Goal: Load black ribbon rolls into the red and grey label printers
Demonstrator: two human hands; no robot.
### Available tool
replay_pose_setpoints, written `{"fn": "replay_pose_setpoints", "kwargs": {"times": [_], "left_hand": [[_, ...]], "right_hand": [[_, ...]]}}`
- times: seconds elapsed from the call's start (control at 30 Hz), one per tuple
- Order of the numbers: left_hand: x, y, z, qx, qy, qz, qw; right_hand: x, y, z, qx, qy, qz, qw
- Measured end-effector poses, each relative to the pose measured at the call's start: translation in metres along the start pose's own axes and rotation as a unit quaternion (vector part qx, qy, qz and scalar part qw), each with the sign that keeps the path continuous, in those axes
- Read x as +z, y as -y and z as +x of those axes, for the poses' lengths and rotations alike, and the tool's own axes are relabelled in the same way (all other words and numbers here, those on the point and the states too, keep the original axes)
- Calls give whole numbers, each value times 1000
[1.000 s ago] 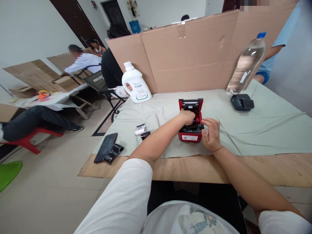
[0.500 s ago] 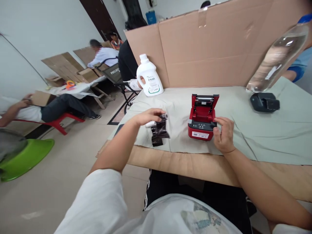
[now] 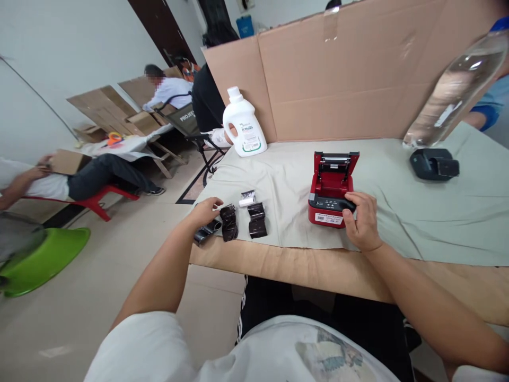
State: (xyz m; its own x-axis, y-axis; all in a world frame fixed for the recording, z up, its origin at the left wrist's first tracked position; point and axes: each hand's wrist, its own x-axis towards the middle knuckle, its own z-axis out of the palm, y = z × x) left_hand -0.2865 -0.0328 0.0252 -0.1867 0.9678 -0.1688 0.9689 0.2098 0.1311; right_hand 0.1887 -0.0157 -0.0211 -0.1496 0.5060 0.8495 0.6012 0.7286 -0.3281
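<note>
A small red printer [image 3: 326,216] sits on the cloth with its lid raised and its red compartment exposed. At its front right corner, my right hand [image 3: 363,222] has the thumb on the front and the fingers along the side. Well to the left, my left hand [image 3: 204,212] hovers with fingers apart and nothing in them. Just right of it lies a glossy black film roll [image 3: 229,223], partly unwound. Below its fingers is another black roll [image 3: 207,232]. A third black roll [image 3: 257,220] lies farther right, with a small white roll [image 3: 247,199] behind it.
A white detergent bottle [image 3: 244,127] stands at the back left before a cardboard screen [image 3: 338,90]. At the right are a large water bottle [image 3: 453,93] and a black device [image 3: 433,164]. The bare wooden table edge [image 3: 286,260] runs along the front. Other people sit at the left.
My left hand has come out of the printer with a black film roll, set it down on the cloth and let go, moving left. My right hand stays at the printer. The view has shifted.
</note>
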Motion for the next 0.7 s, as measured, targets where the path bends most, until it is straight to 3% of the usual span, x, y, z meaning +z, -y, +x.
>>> {"fn": "replay_pose_setpoints", "kwargs": {"times": [0.17,0.27,0.37,0.47,0.57,0.63,0.7], "left_hand": [[-6,0,-26,30,76,122,989],[-5,-8,-38,29,81,172,981],[-12,-23,-49,15,144,198,969],[-29,-54,-65,111,259,82,956],[-45,-101,-78,294,339,-79,890],[-49,-136,-76,357,335,-137,861],[-47,-170,-64,379,284,-199,858]], "right_hand": [[1,0,1,5,4,6,1000],[1,2,2,10,1,11,1000],[-1,5,3,19,-3,9,1000],[0,8,4,17,-2,3,1000],[1,12,4,-1,6,-12,1000],[2,13,3,-17,13,-30,999],[3,13,1,-33,17,-43,998]]}}
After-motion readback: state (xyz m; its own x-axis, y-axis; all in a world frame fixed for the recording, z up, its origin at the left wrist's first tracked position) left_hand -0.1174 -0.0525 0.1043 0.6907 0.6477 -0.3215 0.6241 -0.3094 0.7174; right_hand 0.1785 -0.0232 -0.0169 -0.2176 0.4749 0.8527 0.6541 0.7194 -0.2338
